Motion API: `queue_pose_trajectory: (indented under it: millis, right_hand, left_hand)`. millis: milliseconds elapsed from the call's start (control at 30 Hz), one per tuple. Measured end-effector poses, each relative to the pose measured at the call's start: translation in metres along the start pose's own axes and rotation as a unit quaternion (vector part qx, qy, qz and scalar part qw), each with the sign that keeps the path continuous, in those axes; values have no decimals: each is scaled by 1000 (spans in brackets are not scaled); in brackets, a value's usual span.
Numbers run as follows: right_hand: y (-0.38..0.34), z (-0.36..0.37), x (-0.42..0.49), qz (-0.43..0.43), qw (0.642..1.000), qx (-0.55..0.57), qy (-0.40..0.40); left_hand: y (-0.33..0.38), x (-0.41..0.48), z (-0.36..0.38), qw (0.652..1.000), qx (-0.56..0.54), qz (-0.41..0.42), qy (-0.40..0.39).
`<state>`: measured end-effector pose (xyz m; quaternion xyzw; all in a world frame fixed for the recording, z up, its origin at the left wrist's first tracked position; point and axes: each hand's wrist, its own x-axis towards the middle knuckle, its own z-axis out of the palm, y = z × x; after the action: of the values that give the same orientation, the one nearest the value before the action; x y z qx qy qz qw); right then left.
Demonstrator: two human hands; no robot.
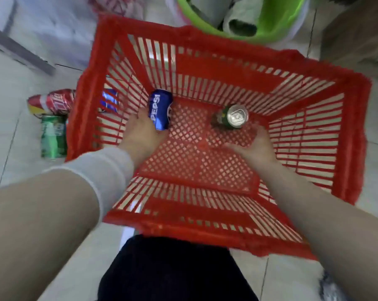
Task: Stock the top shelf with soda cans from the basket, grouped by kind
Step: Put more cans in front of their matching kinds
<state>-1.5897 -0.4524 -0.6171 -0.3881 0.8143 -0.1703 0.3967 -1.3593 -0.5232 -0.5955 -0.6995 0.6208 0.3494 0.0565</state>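
Note:
A red plastic basket [205,68] sits on the tiled floor below me. Inside it, a blue Pepsi can [161,109] lies at the left of the bottom. My left hand [140,133] is under and around this can, with the fingers mostly hidden by it. A green can [231,117] stands nearly upright right of the middle, its silver top facing me. My right hand [254,146] is just below and to the right of the green can, thumb apart from the fingers, and holds nothing. The shelf is out of view.
On the floor left of the basket lie a red can [53,101] and a green can [53,136]. Another blue can [108,99] shows through the basket's left wall. A green basin [268,29] is behind the basket, a cardboard box [357,35] at far right.

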Motion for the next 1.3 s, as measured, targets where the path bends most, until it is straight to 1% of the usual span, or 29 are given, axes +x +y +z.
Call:
queue_pose_trajectory:
  millis: [67, 167, 267, 367, 433, 533, 600, 667, 800, 867, 967, 1067, 1167, 1233, 1300]
  right_hand:
    - [8, 25, 29, -10, 999, 11, 39]
    - [21, 49, 55, -35, 994, 62, 77]
    - [29, 57, 64, -43, 990, 99, 96]
    - [32, 59, 69, -47, 987, 116, 105]
    - [30, 56, 69, -50, 987, 115, 99]
    - [22, 42, 54, -38, 991, 110, 67]
    - [18, 28, 34, -22, 993, 109, 43]
    - [9, 12, 7, 5, 991, 129, 15]
    - [-22, -30, -65, 73, 975, 209, -36]
    - [-37, -50, -99, 91, 962, 251, -61]
    - [-75, -96, -168, 108, 940, 299, -122]
    - [-123, -151, -238, 112, 918, 345, -162]
    - [-173, -205, -305, 116, 870, 436, -201]
    - [-209, -243, -343, 107, 843, 481, -217]
    - [-242, -278, -378, 83, 821, 516, -231]
  left_hand:
    - [-7, 30, 21, 999, 28, 29, 22]
    - [-20, 67, 52, 995, 55, 62, 57]
    - [-20, 80, 70, 994, -20, 36, 101]
    - [-15, 82, 77, 989, -73, 40, 125]
    - [-12, 79, 77, 986, -122, 23, 108]
    - [0, 54, 68, 979, -198, -35, 33]
    - [11, 27, 56, 962, -262, -78, -19]
    - [16, -5, 39, 934, -335, -106, -69]
    - [24, -84, -8, 892, -409, -130, -144]
    - [30, -121, -31, 874, -438, -140, -156]
    - [45, -192, -78, 846, -480, -163, -163]
    - [68, -263, -133, 813, -535, -144, -180]
    - [93, -329, -194, 777, -588, -119, -189]
    - [111, -365, -237, 768, -608, -94, -176]
    - [129, -396, -280, 778, -604, -59, -163]
